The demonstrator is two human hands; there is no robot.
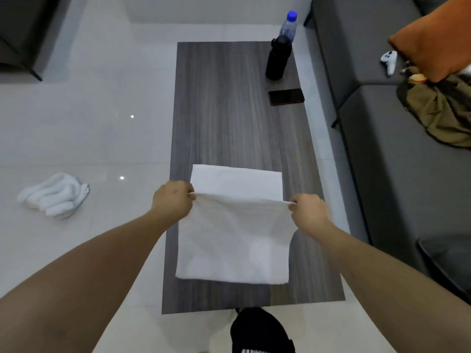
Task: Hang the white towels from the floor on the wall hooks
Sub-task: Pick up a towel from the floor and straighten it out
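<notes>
A white towel (235, 240) lies spread on the near end of a dark wood-grain table (229, 118). My left hand (173, 200) pinches its left corner and my right hand (309, 212) pinches its right corner, lifting that edge off the table above the towel's far flap. A second white towel (54, 196) lies crumpled on the pale tiled floor to the left. No wall hooks are in view.
A black bottle (277, 58), a clear bottle with a blue cap (289, 24) and a dark phone (286, 96) sit at the table's far right. A grey sofa (382, 149) on the right carries an orange cushion (433, 39), an olive bag (438, 113) and a white controller (389, 61).
</notes>
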